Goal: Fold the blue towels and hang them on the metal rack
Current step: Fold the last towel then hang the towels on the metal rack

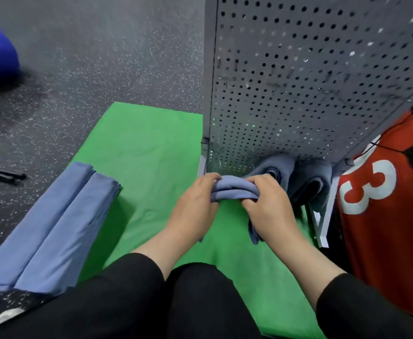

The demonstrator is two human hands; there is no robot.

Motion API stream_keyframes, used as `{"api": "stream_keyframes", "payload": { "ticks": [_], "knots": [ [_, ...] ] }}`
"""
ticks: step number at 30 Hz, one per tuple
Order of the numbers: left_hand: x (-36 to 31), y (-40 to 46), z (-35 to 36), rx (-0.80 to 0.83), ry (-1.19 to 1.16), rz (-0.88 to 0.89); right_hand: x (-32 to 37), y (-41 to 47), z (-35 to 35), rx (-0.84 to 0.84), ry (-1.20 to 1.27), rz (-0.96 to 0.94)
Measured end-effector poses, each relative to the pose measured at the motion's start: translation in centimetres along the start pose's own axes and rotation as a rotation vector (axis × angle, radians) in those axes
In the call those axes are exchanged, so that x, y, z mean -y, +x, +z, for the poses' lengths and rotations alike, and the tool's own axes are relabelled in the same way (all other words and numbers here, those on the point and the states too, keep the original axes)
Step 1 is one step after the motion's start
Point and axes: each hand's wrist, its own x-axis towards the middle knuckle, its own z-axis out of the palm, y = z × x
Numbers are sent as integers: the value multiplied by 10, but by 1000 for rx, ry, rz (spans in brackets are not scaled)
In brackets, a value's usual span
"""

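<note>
Green mat (149, 152), folded blue towel (235, 189) bunched, gripped by left hand (195, 206) and right hand (269, 204)

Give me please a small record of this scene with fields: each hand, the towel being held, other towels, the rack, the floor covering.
left hand: grips left end of the held towel
right hand: grips right end of the same towel
held towel: blue, folded, draped beside the hung ones
hung towels: two, grey-blue, at the rack's foot
waiting towels: blue, folded long, lying left
metal rack: grey perforated panel
green mat: spread under the hands
</note>
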Motion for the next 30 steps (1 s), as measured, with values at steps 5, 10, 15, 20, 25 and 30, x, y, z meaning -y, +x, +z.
{"api": "stream_keyframes", "payload": {
  "ticks": [5,10,15,20,25,30],
  "knots": [
    [-4,7,19,31,71,-103,-23,-1,0,-171,121,62],
    [-18,28,26,-35,-29,6,-29,13,1,-362,240,163],
    [-42,60,39,-81,-77,-33,-35,31,7,-415,296,246],
    [-42,70,59,-74,-188,-162,-44,28,25,-415,216,175],
    [-32,71,69,-47,-225,-197,-53,19,42,-378,234,261],
    [-28,76,73,-23,-222,-202,-51,30,50,-374,295,405]
  ]
}}
